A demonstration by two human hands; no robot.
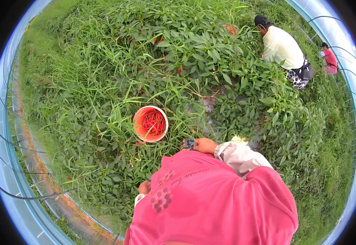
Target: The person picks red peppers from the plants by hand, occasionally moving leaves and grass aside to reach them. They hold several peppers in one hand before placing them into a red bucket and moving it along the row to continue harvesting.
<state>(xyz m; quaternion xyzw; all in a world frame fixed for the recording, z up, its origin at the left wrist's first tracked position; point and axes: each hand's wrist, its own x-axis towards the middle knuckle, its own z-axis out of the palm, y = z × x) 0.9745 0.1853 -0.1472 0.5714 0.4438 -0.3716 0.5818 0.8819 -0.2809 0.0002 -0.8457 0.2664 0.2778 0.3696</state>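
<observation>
At centre the right hand [204, 145] curls by a dark object [188, 143], hold unclear; the left hand [144, 188], lower, is half hidden, grip untellable. The bucket [138, 122] of chillies [154, 123], just left of centre, sits on springy weeds [104, 122] and could tip

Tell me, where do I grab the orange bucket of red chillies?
Probably by the rim of the round orange plastic bucket, reaching down from above. It sits upright with its mouth open to the sky, and green grass crowds its sides. No handle shows.
</observation>
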